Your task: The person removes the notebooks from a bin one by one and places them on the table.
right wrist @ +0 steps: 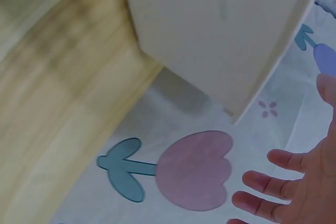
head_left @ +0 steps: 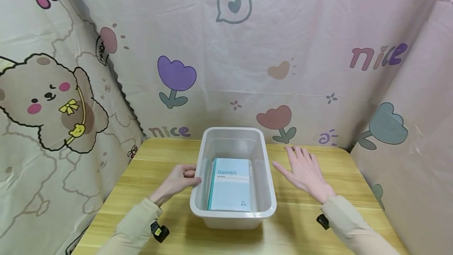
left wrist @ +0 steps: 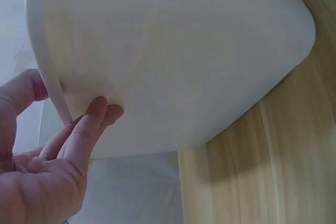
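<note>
A white plastic bin (head_left: 233,220) stands on the wooden table, with a light blue notebook (head_left: 231,192) marked "Gambit" lying flat on its floor. My left hand (head_left: 181,179) pinches the bin's left rim. In the left wrist view the thumb is over the rim and the fingers of the left hand (left wrist: 58,166) press the outer wall from below. To the right of the bin, my right hand (head_left: 307,171) hovers with fingers spread and touches nothing. The right wrist view shows the right hand (right wrist: 294,187) apart from the bin's side wall (right wrist: 220,30).
The wooden table (head_left: 141,176) reaches back to a patterned cloth (head_left: 233,58) hung behind it. Further cloth hangs at the left and right sides. Each sleeve carries a small black device, such as the wrist camera (head_left: 159,231) on the left.
</note>
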Available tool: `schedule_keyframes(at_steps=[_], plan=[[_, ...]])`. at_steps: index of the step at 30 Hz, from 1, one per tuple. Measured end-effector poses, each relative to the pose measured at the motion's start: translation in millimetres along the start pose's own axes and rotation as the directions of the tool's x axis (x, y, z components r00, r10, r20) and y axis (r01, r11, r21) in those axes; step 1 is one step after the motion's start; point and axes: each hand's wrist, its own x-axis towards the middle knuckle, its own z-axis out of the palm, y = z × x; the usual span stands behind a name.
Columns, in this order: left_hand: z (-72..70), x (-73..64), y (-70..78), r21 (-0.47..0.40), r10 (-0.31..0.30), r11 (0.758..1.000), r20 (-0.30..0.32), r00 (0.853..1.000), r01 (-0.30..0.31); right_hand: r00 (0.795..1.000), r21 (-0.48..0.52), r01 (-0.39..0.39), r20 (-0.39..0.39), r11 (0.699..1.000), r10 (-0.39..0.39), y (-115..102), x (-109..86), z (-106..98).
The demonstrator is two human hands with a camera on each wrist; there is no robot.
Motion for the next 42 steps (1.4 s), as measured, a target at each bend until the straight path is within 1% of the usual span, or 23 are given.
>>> schedule_keyframes(at_steps=[7,11,15,19,21,24,26,29,35,38,42], plan=[[10.9,-0.5,2.3,-0.009,0.004,1.000,0.004,1.000,-0.004,0.999,-0.040,0.045,0.006,0.998,-0.045,-21,23.3,-17],[14.9,-0.3,3.4,-0.016,0.009,1.000,0.012,1.000,-0.009,0.997,-0.055,0.072,0.042,0.996,-0.069,-37,38.8,-27],[17.8,-1.8,4.0,-0.014,0.023,1.000,0.034,0.999,-0.023,0.993,-0.044,0.089,0.086,0.995,-0.085,-55,53.9,-34],[19.8,-5.1,5.1,-0.012,0.040,0.999,0.052,0.998,-0.040,0.986,-0.020,0.110,0.125,0.994,-0.106,-77,67.9,-37],[21.0,-6.2,5.7,-0.012,0.046,0.999,0.053,0.998,-0.045,0.982,-0.019,0.130,0.139,0.991,-0.126,-88,74.3,-35],[23.4,-7.1,5.8,-0.011,0.048,0.999,0.056,0.997,-0.048,0.972,-0.016,0.156,0.178,0.988,-0.150,-104,82.4,-27],[24.9,-7.7,5.9,-0.014,0.045,0.999,0.058,0.997,-0.045,0.965,0.006,0.158,0.213,0.987,-0.155,-114,86.7,-18],[26.7,-8.4,6.2,-0.015,0.043,0.999,0.064,0.997,-0.042,0.954,0.033,0.123,0.271,0.992,-0.127,-125,90.1,-1],[27.8,-10.2,7.2,-0.016,0.051,0.999,0.071,0.996,-0.050,0.931,0.040,0.048,0.361,0.998,-0.059,-139,89.9,40],[27.5,-10.6,6.8,-0.018,0.053,0.998,0.074,0.996,-0.052,0.931,0.040,0.027,0.364,0.999,-0.040,-143,88.8,61],[27.2,-9.9,5.4,-0.028,0.057,0.998,0.072,0.996,-0.055,0.929,-0.014,0.015,0.370,1.000,-0.009,-147,83.5,89]])
